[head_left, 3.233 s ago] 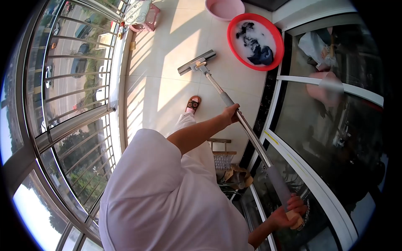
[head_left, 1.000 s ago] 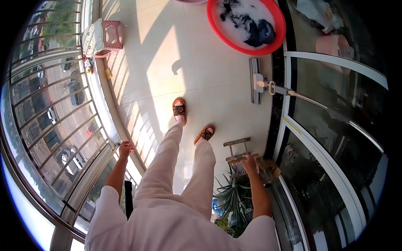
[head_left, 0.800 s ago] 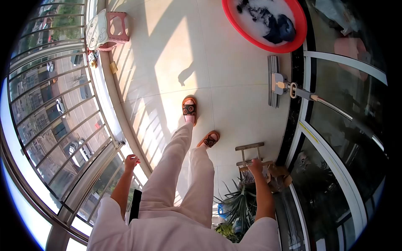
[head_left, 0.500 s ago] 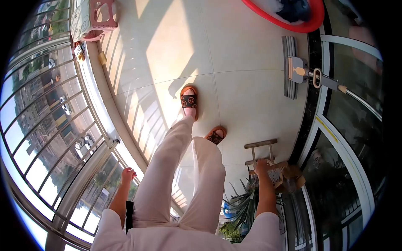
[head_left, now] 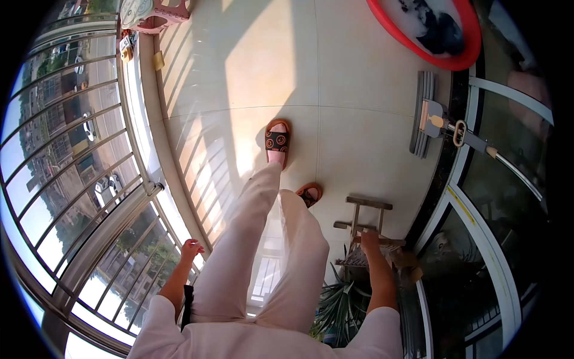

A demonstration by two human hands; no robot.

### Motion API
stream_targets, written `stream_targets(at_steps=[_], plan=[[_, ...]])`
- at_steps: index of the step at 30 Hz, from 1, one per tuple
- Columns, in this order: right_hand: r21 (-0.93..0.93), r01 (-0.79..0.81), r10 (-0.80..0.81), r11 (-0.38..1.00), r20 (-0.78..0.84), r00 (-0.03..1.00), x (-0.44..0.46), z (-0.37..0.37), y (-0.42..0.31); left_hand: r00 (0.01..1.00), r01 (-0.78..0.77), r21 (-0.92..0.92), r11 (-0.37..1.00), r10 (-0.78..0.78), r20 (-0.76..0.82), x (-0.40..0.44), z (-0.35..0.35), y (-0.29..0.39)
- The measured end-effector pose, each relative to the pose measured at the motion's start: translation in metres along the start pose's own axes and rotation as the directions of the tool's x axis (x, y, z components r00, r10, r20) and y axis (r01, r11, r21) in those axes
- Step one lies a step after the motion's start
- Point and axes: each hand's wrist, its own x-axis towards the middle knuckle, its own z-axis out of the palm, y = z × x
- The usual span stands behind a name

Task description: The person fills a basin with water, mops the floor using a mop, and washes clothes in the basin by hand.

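My right hand point(head_left: 370, 241) is closed on a small wooden stool point(head_left: 369, 203), which hangs at my right side with its legs and crossbars pointing forward. Part of the stool is hidden behind my hand and forearm. My left hand point(head_left: 192, 248) hangs by my left thigh near the railing, fingers loosely bent and a little apart, with nothing seen in it. On my feet are brown-orange patterned slippers point(head_left: 277, 142), one foot ahead of the other on the pale tiles.
A metal railing point(head_left: 78, 203) runs along the left. Ahead right are a red basin point(head_left: 412, 45) with dark cloth in foamy water and a flat mop point(head_left: 424, 113) against the glass doors point(head_left: 496, 197). A pink stool point(head_left: 161, 15) stands far left; a spiky plant point(head_left: 344, 302) is beside me.
The floor, basin and mop have shifted down and right in view. The wooden stool has stayed with my right hand, and more of its frame shows. My left hand has shifted slightly rightward.
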Motion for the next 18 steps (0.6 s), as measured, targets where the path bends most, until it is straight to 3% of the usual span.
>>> stream_targets(at_steps=[2,5,6,11,12,15,17,18], plan=[[0.064,0.008,0.003,0.998,-0.17,0.985,-0.007,-0.057,0.0,1.0,0.01,-0.09,0.996,-0.009,0.006,-0.015,0.006,-0.004],[0.213,0.215,-0.089,0.953,-0.48,0.873,-0.013,-0.166,-0.013,1.0,0.022,-0.175,0.984,-0.024,-0.014,-0.044,0.009,-0.001],[0.101,0.272,-0.169,0.957,-0.567,0.806,-0.013,-0.202,-0.026,1.0,0.023,-0.2,0.98,-0.026,-0.014,-0.051,0.007,-0.004],[-0.297,0.204,-0.339,0.933,-0.531,0.777,0.015,-0.385,-0.081,0.998,0.066,-0.214,0.975,-0.069,-0.006,-0.068,-0.011,-0.001],[-0.36,0.194,-0.365,0.913,-0.504,0.783,0.019,-0.427,-0.09,0.998,0.061,-0.299,0.952,-0.065,-0.003,-0.064,-0.016,-0.008],[-0.378,0.294,-0.463,0.878,-0.513,0.723,0.012,-0.557,-0.122,0.991,0.119,-0.266,0.957,-0.13,-0.026,-0.061,-0.032,0.002],[-0.377,0.256,-0.447,0.89,-0.62,0.645,0.014,-0.632,-0.142,0.991,0.107,-0.331,0.937,-0.125,-0.035,-0.055,-0.038,0.0],[-0.36,0.209,-0.402,0.909,-0.63,0.664,0.02,-0.67,-0.155,0.994,0.087,-0.392,0.916,-0.108,-0.033,-0.052,-0.039,-0.001]])
